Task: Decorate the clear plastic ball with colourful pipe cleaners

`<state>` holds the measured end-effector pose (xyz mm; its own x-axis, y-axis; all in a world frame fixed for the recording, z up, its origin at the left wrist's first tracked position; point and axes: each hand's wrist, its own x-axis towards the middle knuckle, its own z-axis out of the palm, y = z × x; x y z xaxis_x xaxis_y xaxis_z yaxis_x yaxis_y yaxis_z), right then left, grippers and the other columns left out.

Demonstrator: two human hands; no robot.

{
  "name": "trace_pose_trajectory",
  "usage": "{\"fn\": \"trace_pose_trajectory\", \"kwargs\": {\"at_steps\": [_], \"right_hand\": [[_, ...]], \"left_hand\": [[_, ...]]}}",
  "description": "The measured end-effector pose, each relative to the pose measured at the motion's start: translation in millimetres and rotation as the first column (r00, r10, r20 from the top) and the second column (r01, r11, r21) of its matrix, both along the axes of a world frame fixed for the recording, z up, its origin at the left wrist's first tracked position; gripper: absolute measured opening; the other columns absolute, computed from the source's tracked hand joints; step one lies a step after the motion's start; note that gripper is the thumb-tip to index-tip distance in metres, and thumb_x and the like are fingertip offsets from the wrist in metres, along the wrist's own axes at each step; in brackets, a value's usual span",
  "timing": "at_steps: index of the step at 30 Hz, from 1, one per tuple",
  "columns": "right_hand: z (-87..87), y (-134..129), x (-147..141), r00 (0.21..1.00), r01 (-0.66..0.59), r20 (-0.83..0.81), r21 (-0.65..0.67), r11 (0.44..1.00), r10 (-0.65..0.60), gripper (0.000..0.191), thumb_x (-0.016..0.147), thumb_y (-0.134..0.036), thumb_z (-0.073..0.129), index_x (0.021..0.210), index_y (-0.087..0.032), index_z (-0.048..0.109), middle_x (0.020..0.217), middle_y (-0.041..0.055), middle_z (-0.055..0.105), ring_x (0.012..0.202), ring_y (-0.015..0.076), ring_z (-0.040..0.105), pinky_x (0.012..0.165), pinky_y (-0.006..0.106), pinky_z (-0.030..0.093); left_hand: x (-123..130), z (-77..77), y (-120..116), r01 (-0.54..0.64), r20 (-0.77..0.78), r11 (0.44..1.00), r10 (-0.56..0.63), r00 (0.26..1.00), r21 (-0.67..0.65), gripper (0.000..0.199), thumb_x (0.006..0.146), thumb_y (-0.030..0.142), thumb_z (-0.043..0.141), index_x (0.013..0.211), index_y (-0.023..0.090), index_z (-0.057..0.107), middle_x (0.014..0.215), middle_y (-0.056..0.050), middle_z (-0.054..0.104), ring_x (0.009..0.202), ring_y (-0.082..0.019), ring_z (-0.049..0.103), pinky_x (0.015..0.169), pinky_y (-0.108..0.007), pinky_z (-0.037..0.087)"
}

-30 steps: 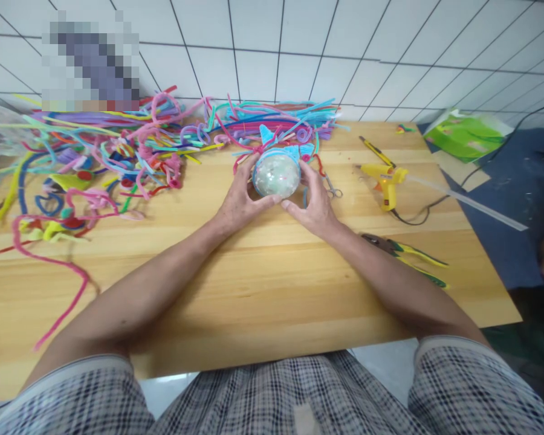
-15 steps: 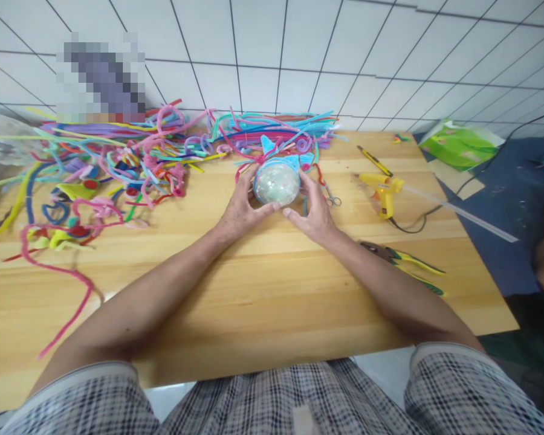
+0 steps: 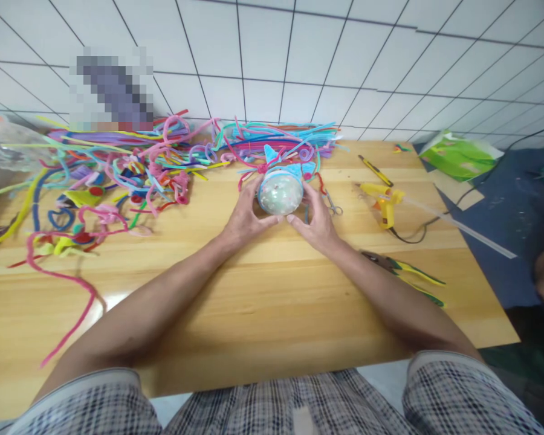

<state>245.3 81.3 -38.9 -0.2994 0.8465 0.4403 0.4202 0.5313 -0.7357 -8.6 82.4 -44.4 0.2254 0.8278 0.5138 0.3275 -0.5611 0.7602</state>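
Between my two hands is a clear, shiny round ball [image 3: 281,192] with a light blue fuzzy band round it. Blue pipe-cleaner pieces [image 3: 294,169] shaped like pointed ears stand at its far side, with pink curls beside them. My left hand [image 3: 247,212] cups the ball's left side, thumb along the near edge. From the right, my right hand [image 3: 316,216] grips it the same way, its thumb close to the other. The fingers behind the ball are partly hidden. Small scissors [image 3: 334,206] lie just right of my right hand.
Heaps of coloured pipe cleaners [image 3: 131,163] cover the back left of the wooden table [image 3: 254,302]. On the right lie a yellow glue gun [image 3: 383,202] with its cord, a utility knife [image 3: 375,170] and pliers [image 3: 403,272]. A green packet [image 3: 457,156] rests past the right edge.
The whole view has shifted slightly, so the table sits a little lower. The ball appears tipped a little, and both hands keep their hold on it.
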Motion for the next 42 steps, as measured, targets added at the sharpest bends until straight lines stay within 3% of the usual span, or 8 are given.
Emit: {"fn": "trace_pose_trajectory", "kwargs": {"at_steps": [17,23,26,29,32,35,39,42], "right_hand": [[1.0,-1.9,1.0,1.000,0.012,0.011,0.030,0.999,-0.012,0.087,0.100,-0.058,0.076,0.171,-0.026,0.038,0.172,0.0235,0.056,0.156,0.0402,0.060,0.128,0.068,0.054],[21.4,1.3,0.6,0.998,0.066,-0.015,0.123,0.990,-0.064,0.076,0.105,-0.066,0.069,0.165,-0.026,0.048,0.164,0.0219,0.063,0.148,0.0364,0.068,0.125,0.063,0.058],[41.7,-10.3,1.2,0.995,0.092,0.006,0.192,0.977,-0.095,0.045,0.112,-0.056,0.059,0.146,-0.027,0.065,0.144,0.0157,0.077,0.131,0.0327,0.076,0.115,0.057,0.063],[58.4,-42.9,4.0,0.997,-0.018,0.074,0.204,0.979,0.003,0.031,0.119,-0.038,0.045,0.122,-0.028,0.074,0.096,0.0047,0.081,0.090,0.0224,0.079,0.089,0.041,0.066],[61.9,-84.1,7.9,0.979,-0.155,0.154,0.129,0.979,0.135,0.025,0.117,-0.031,0.049,0.117,-0.027,0.074,0.086,0.0015,0.077,0.073,0.0168,0.072,0.071,0.031,0.059],[51.5,-112.2,10.1,0.967,-0.200,0.177,0.078,0.977,0.184,0.021,0.114,-0.025,0.052,0.115,-0.026,0.074,0.086,0.0020,0.080,0.064,0.0150,0.066,0.065,0.029,0.055],[33.2,-119.7,7.4,0.978,-0.178,0.109,-0.022,0.984,0.180,0.017,0.111,-0.025,0.058,0.112,-0.025,0.074,0.068,-0.0040,0.070,0.052,0.0130,0.054,0.054,0.026,0.044],[27.0,-114.8,4.7,0.981,-0.176,0.073,-0.065,0.982,0.181,0.018,0.111,-0.031,0.060,0.106,-0.025,0.076,0.063,-0.0046,0.066,0.051,0.0131,0.051,0.054,0.027,0.043]], "left_hand": [[6.1,-0.9,-1.8,0.039,0.163,0.994,-0.023,0.986,-0.097,0.100,0.093,0.066,0.089,0.172,0.028,0.039,0.177,-0.022,0.046,0.166,-0.041,0.049,0.136,-0.063,0.044],[5.4,1.4,-4.1,-0.028,0.183,0.990,0.053,0.982,-0.137,0.093,0.094,0.077,0.080,0.166,0.028,0.046,0.174,-0.022,0.050,0.163,-0.041,0.051,0.134,-0.066,0.045],[2.3,7.4,-7.4,-0.147,0.161,0.985,0.160,0.974,-0.086,0.087,0.098,0.078,0.075,0.162,0.025,0.050,0.168,-0.022,0.055,0.159,-0.041,0.055,0.134,-0.066,0.042],[0.2,18.5,-12.1,-0.278,0.201,0.959,0.262,0.944,0.056,0.075,0.103,0.073,0.071,0.157,0.024,0.054,0.160,-0.019,0.061,0.156,-0.039,0.056,0.135,-0.065,0.040],[2.9,34.2,-19.7,-0.324,0.248,0.935,0.282,0.927,0.145,0.061,0.107,0.067,0.070,0.150,0.024,0.062,0.152,-0.017,0.068,0.145,-0.034,0.064,0.122,-0.056,0.053],[10.2,51.6,-30.0,-0.264,0.296,0.962,0.235,0.926,0.063,0.048,0.109,0.067,0.066,0.128,0.024,0.075,0.128,-0.011,0.079,0.107,-0.023,0.077,0.091,-0.040,0.064],[16.7,72.3,-41.2,-0.138,0.387,0.984,0.171,0.906,-0.111,0.050,0.108,0.070,0.067,0.104,0.022,0.080,0.078,-0.001,0.077,0.063,-0.014,0.068,0.059,-0.026,0.055],[14.8,83.6,-43.1,-0.143,0.419,0.973,0.209,0.884,-0.183,0.052,0.101,0.074,0.076,0.096,0.022,0.081,0.064,0.002,0.070,0.051,-0.011,0.059,0.051,-0.023,0.049]]}}
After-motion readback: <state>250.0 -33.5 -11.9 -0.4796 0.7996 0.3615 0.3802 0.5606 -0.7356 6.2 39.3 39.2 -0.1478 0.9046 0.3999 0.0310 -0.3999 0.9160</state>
